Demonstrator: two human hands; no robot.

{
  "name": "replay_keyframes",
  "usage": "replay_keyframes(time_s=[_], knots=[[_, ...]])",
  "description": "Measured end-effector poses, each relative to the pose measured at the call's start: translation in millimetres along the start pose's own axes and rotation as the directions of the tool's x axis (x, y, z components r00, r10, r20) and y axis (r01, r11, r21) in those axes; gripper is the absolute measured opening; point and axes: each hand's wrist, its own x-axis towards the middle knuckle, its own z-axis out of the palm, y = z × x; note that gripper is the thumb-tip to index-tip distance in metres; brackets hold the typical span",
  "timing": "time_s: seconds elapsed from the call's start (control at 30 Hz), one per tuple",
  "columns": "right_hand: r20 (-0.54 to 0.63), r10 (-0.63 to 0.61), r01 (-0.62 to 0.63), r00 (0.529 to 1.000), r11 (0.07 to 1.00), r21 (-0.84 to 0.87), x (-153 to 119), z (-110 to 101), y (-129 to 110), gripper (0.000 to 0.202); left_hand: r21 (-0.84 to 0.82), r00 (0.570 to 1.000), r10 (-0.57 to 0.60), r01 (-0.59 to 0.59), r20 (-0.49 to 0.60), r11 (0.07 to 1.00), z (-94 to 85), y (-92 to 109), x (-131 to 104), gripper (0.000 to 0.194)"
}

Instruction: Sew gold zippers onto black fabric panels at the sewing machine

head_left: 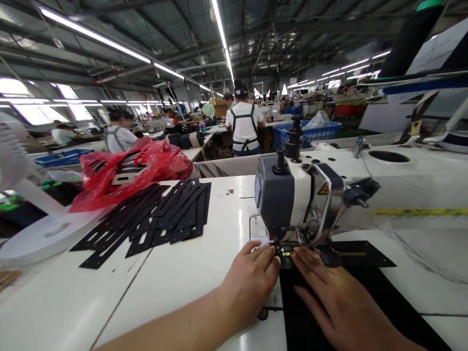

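Under the presser foot [287, 246] of a sewing machine [278, 195] lies a black slotted strip [382, 256], its right end showing past the machine head. A larger black fabric panel [300, 312] spreads below it towards me. My left hand [252, 273] is closed at the left of the foot, its curled fingers pinching the strip's edge; the fingertips are partly hidden. On the other side my right hand [336, 287] lies flat on the black pieces, fingers stretched towards the needle area. A small gold row of teeth shows between the hands.
Many black slotted strips [183, 209] lie in a loose pile on the white table [190, 273]. Behind them sits a red plastic bag [161, 161] of similar pieces. A white fan [47, 234] stands at left. Co-workers [244, 122] and a blue crate [310, 131] are farther back.
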Motion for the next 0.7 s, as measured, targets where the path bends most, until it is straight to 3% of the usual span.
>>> replay_keyframes(time_s=[0.13,0.33,0.43,0.57,0.7], knots=[[-0.004,0.004,-0.004,1.0,1.0,-0.012,-5.8,9.8,-4.5,0.04,0.003,1.0,-0.011,0.011,-0.014,1.0,0.5,-1.2,0.1,0.021],[-0.013,0.011,-0.011,1.0,1.0,-0.017,-4.4,7.8,-8.7,0.04,0.023,0.996,0.019,-0.017,-0.086,1.0,3.9,-0.9,0.4,0.022],[0.016,0.036,-0.036,0.999,0.999,0.021,-2.9,7.4,-6.0,0.04,-0.087,0.996,-0.005,-0.003,-0.093,0.996,3.1,-3.4,2.6,0.02],[0.071,0.091,-0.099,0.993,0.988,0.122,1.4,6.4,4.2,0.039,-0.247,0.989,-0.126,0.103,-0.076,0.963,0.2,-8.8,6.3,0.017],[-0.071,0.077,-0.068,0.995,0.99,0.121,5.7,-2.9,3.6,0.023,-0.281,0.978,-0.198,0.173,-0.063,0.944,-1.5,-12.3,8.2,0.016]])
